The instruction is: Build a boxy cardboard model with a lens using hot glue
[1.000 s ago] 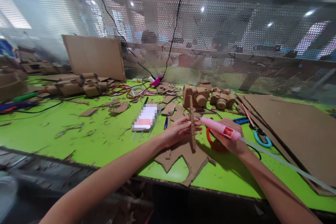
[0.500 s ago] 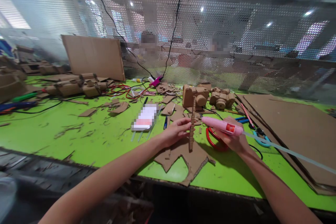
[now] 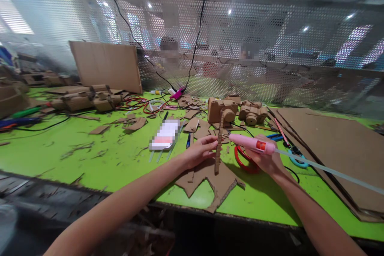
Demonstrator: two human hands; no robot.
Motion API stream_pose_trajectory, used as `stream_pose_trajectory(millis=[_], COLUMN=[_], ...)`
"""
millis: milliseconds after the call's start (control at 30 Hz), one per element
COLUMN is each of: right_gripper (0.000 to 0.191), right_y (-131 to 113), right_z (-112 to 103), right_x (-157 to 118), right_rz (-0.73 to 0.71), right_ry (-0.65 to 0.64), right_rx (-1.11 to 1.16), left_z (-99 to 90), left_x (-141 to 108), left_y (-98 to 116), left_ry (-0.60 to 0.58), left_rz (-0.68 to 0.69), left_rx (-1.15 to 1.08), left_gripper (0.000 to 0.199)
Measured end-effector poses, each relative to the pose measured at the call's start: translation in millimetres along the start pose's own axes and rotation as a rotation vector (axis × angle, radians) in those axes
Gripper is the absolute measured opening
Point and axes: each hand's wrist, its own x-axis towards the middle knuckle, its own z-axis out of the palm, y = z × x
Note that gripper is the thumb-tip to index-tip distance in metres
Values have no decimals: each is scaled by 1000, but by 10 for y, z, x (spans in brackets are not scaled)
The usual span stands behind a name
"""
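My left hand point(image 3: 201, 152) is closed on a narrow cardboard strip point(image 3: 218, 148), which it holds upright with the ridged edge showing. My right hand point(image 3: 267, 158) grips a pink hot glue gun point(image 3: 250, 143) whose nozzle points left, close to the strip; I cannot tell whether they touch. A long translucent glue stick point(image 3: 324, 169) sticks out of the gun's back. Below the hands lies a jagged cardboard offcut point(image 3: 198, 180). Red-handled scissors point(image 3: 244, 164) rest beneath the glue gun, partly hidden. Behind the strip stands a cardboard camera model point(image 3: 216, 112).
A second cardboard camera model point(image 3: 253, 114) stands at the back. Large cardboard sheets point(image 3: 333, 144) cover the right side, near blue-handled scissors point(image 3: 297, 160). A phone point(image 3: 165, 135) lies left of my hands. Cables run to a magenta plug point(image 3: 177, 94); a perforated screen point(image 3: 228, 72) borders the table.
The view has shifted very slightly. Both hands keep their hold, and the strip and glue gun stay in nearly the same place.
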Motion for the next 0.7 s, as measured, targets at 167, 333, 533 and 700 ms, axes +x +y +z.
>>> stream_pose_trajectory(millis=[167,333,533,700], right_gripper=[35,35,38,35], right_y=[-74,-111,-118,-126], right_z=[-3,-6,-6,0], right_x=[18,25,20,21], right_rz=[46,29,27,45], right_ry=[40,43,36,10], right_rx=[-11,8,-17,-50], left_z=[7,19,15,15], left_x=[5,0,-14,-3], left_y=[-2,-3,19,19], left_ry=[-5,15,18,14], left_rz=[5,19,15,28], left_rx=[-12,-38,-24,-28], left_gripper=[40,41,42,39])
